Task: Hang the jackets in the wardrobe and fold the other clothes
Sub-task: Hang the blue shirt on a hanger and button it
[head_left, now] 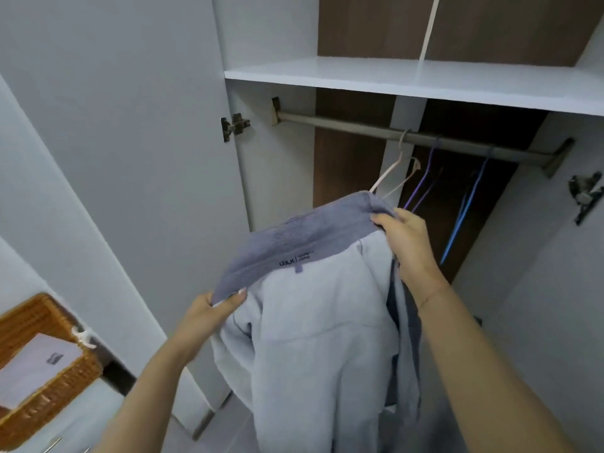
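- The wicker basket sits low at the far left, with a folded pale garment lying flat in it; my guess is it takes the folded share of the laundry, set well apart from the wardrobe.
- The left hand pinches the left end of the collar; its fingers are curled over the darker ribbed edge and clenched on the cloth, which keeps the neckline stretched wide.
- The jacket, pale grey-blue with its label facing up, hangs between the two hands in front of the open wardrobe; spreading the collar this way looks meant to let a hanger slip into the shoulders.
- The right hand grips the collar's right end, raised higher and nearer the rail; its fingers are folded round the fabric.
- The beige hanger hooks on the rail; its lower end meets the collar top; whether it is inside the jacket I cannot tell.
- Further right a purple hanger and a blue hanger hang bare.
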{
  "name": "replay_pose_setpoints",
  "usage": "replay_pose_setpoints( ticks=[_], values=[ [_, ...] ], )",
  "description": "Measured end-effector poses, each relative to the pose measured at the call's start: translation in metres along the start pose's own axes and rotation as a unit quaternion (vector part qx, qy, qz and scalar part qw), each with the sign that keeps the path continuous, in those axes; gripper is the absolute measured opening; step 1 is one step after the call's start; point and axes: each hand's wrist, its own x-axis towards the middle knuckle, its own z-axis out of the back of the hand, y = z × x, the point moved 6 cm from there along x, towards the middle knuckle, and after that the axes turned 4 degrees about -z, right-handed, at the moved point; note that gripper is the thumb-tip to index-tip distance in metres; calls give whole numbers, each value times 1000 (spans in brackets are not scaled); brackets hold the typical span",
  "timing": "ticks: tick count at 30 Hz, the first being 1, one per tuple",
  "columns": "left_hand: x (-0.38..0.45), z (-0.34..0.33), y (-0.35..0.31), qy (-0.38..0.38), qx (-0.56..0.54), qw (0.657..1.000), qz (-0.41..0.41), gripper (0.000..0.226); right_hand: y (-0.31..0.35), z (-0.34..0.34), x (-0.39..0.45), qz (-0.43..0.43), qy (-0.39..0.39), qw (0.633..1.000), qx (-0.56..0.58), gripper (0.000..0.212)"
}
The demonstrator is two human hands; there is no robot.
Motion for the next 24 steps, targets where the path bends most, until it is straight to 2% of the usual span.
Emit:
replay_pose_setpoints(
  ticks=[2,7,10,11,12,13,15,16,17,19,20,22,24],
  values=[
    [14,6,-31,42,15,998,-48,63,-24,13,23,-26,0,993,-112,16],
    [56,-21,-104,223,-8,970,-93,62,-56,19,68,-117,-2,977,-180,23],
    [95,-35,-130,218,-75,966,-115,49,-52,-2,92,-112,55,923,-364,21],
    [112,-38,-136,202,-97,967,-118,42,-50,-9,102,-110,72,915,-381,17],
    [128,-42,-142,189,-113,968,-118,33,-43,-14,113,-105,81,925,-356,22],
    [145,-45,-147,182,-126,968,-115,27,-36,-17,127,-102,70,952,-282,29],
    [180,-53,-149,190,-133,969,-91,30,-16,-19,160,-96,-9,990,-107,23],
    [195,-57,-148,198,-126,969,-76,35,-9,-18,179,-98,-49,993,-52,17],
    [208,-61,-147,204,-117,970,-66,43,-5,-20,200,-99,-73,992,-27,21],
    [241,-69,-149,218,-86,970,-59,54,3,-26,240,-118,-112,987,-12,50],
    [257,-74,-151,221,-56,971,-68,55,5,-28,258,-129,-132,983,-3,58],
    [290,-82,-155,226,5,969,-95,48,3,-31,291,-142,-165,976,24,50],
    [319,-90,-157,250,62,959,-120,45,3,-32,316,-137,-195,970,48,24]
  ],
)
